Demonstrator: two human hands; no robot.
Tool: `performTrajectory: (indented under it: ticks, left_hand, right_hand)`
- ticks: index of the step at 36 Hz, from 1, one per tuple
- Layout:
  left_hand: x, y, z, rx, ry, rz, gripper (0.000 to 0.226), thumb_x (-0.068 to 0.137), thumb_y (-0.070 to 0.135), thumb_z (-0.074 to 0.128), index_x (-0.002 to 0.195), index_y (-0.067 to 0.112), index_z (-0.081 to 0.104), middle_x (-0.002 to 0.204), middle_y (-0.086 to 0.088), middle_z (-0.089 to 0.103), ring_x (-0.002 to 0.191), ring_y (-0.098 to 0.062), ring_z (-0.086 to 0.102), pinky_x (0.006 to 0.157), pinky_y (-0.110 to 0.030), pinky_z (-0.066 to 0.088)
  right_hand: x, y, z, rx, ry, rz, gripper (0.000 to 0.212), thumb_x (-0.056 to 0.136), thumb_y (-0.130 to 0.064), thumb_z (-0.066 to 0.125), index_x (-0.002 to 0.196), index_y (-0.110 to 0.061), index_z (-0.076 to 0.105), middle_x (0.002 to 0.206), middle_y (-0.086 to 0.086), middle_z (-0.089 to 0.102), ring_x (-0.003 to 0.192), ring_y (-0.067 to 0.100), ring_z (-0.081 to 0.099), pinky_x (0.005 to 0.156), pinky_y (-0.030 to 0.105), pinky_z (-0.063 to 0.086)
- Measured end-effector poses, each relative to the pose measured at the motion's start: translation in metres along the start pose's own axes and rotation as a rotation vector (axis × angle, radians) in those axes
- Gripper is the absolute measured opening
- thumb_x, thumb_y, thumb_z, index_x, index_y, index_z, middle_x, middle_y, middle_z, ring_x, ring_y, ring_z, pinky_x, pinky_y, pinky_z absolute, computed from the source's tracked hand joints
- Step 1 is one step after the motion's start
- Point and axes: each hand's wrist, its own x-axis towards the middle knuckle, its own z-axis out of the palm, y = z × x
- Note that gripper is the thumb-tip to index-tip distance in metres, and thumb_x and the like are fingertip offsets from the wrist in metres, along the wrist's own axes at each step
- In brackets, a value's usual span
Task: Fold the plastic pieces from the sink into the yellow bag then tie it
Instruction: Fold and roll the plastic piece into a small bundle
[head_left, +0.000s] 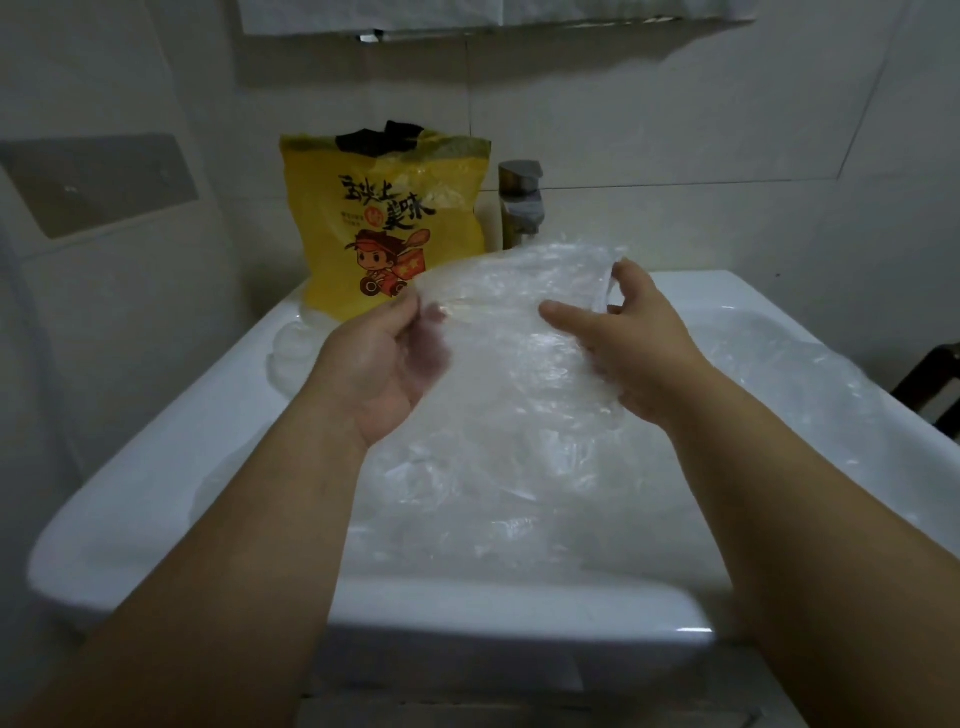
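Left hand (375, 364) fingers pinch the left edge of a clear plastic piece (511, 332); right hand (644, 343) fingers curl round its right edge. The piece hangs between them, above the sink (156, 467). The yellow bag (384, 223) stands upright beyond the left fingers.

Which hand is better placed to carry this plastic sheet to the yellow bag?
Left, probably. The left hand pinches the plastic sheet right in front of the yellow bag; the right hand grips its other edge.
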Motion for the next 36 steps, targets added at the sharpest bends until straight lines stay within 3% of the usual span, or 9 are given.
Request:
performTrajectory:
  ticks: [4,8,13,16,19,21,26,32,36]
  left_hand:
    - [0.004,-0.002,-0.002,0.124,0.108,0.066,0.015,0.099,0.029,0.054,0.094,0.019,0.065,0.082,0.002,0.063,0.075,-0.011,0.056,0.062,-0.021,0.048]
    - [0.001,-0.003,0.002,0.192,0.092,0.098,0.016,0.099,0.029,0.054,0.097,0.019,0.067,0.090,0.002,0.072,0.086,-0.014,0.067,0.093,-0.037,0.051]
    - [0.000,-0.003,0.001,0.213,0.030,0.095,0.022,0.094,0.040,0.058,0.100,0.021,0.069,0.098,0.000,0.075,0.091,-0.015,0.071,0.091,-0.038,0.055]
    - [0.001,-0.002,-0.001,0.219,-0.023,0.042,0.036,0.088,0.050,0.061,0.109,0.022,0.068,0.109,-0.005,0.072,0.093,-0.019,0.066,0.091,-0.037,0.052]
    - [0.002,-0.002,-0.003,0.245,0.084,0.079,0.014,0.093,0.032,0.063,0.086,0.020,0.063,0.057,0.008,0.061,0.048,-0.006,0.052,0.045,-0.017,0.043]
    - [0.002,-0.001,-0.004,0.211,0.141,0.101,0.018,0.096,0.023,0.059,0.078,0.019,0.056,0.047,0.010,0.050,0.038,-0.003,0.044,0.036,-0.014,0.033]
    - [0.002,0.005,-0.003,0.013,0.101,0.137,0.005,0.099,0.024,0.053,0.101,0.021,0.056,0.051,0.011,0.055,0.038,-0.001,0.047,0.034,-0.013,0.034]
    - [0.001,0.007,-0.003,-0.147,-0.041,0.187,0.019,0.103,0.027,0.041,0.111,0.026,0.058,0.104,0.001,0.069,0.073,-0.009,0.068,0.054,-0.020,0.052]
    - [0.001,0.008,-0.007,-0.077,-0.086,0.175,0.021,0.101,0.022,0.046,0.099,0.027,0.066,0.104,0.002,0.071,0.086,-0.011,0.067,0.067,-0.024,0.056]
  right_hand:
    - [-0.004,-0.003,0.003,0.022,0.041,-0.023,0.047,0.087,-0.033,0.069,0.128,-0.018,0.054,0.090,0.004,0.068,0.069,0.015,0.063,0.060,0.028,0.054]
    - [-0.006,-0.006,0.003,0.074,0.100,0.006,0.022,0.092,-0.035,0.062,0.107,-0.019,0.061,0.094,0.011,0.069,0.089,0.037,0.066,0.088,0.053,0.054]
    - [-0.008,-0.010,0.003,0.098,0.137,0.008,0.045,0.093,-0.037,0.059,0.113,0.003,0.059,0.085,0.014,0.062,0.079,0.029,0.055,0.082,0.051,0.053]
    - [-0.010,-0.013,0.001,0.149,0.156,0.066,0.052,0.093,-0.036,0.060,0.118,0.010,0.055,0.105,0.028,0.064,0.095,0.042,0.064,0.091,0.050,0.053]
    - [-0.012,-0.018,0.000,0.287,0.101,0.145,0.036,0.090,-0.032,0.065,0.112,-0.005,0.060,0.120,0.022,0.063,0.107,0.038,0.063,0.089,0.049,0.054]
    - [-0.011,-0.018,0.000,0.347,0.029,0.166,0.048,0.084,-0.030,0.067,0.126,-0.010,0.051,0.127,0.017,0.058,0.109,0.032,0.061,0.078,0.041,0.056]
    - [-0.008,-0.015,0.001,0.375,-0.052,0.049,0.027,0.094,0.000,0.050,0.107,-0.023,0.058,0.104,0.013,0.062,0.075,0.019,0.063,0.064,0.032,0.056]
    - [-0.003,-0.013,-0.005,0.374,-0.037,0.037,0.031,0.092,0.004,0.051,0.119,-0.008,0.062,0.107,0.004,0.063,0.098,0.025,0.066,0.081,0.032,0.058]
    - [-0.002,-0.011,-0.008,0.212,-0.046,-0.023,0.053,0.085,0.017,0.054,0.133,-0.007,0.055,0.118,0.005,0.057,0.104,0.022,0.062,0.086,0.030,0.055]
